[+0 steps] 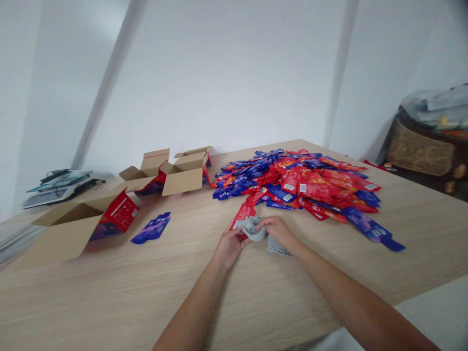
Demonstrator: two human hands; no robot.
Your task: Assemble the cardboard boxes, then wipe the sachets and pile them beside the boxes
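My left hand [227, 247] is closed around the lower end of a red packet [245, 210], just above the table in front of me. A grey cloth [251, 227] lies bunched over that end of the packet, between my two hands. My right hand [280, 232] pinches the cloth, and a loose flap of it hangs below the fingers. Past the packet's far end spreads a big heap of red and blue packets [310, 183]. The cloth hides part of the left fingers and part of the packet.
Open cardboard boxes stand at the left, the nearest box [66, 234] with its flaps out. Flat blue packets [151, 229] lie beside it. One blue packet [371, 228] sticks out from the heap's right side. Papers and cables [58, 185] sit far left; a carved chair [420, 141] stands right.
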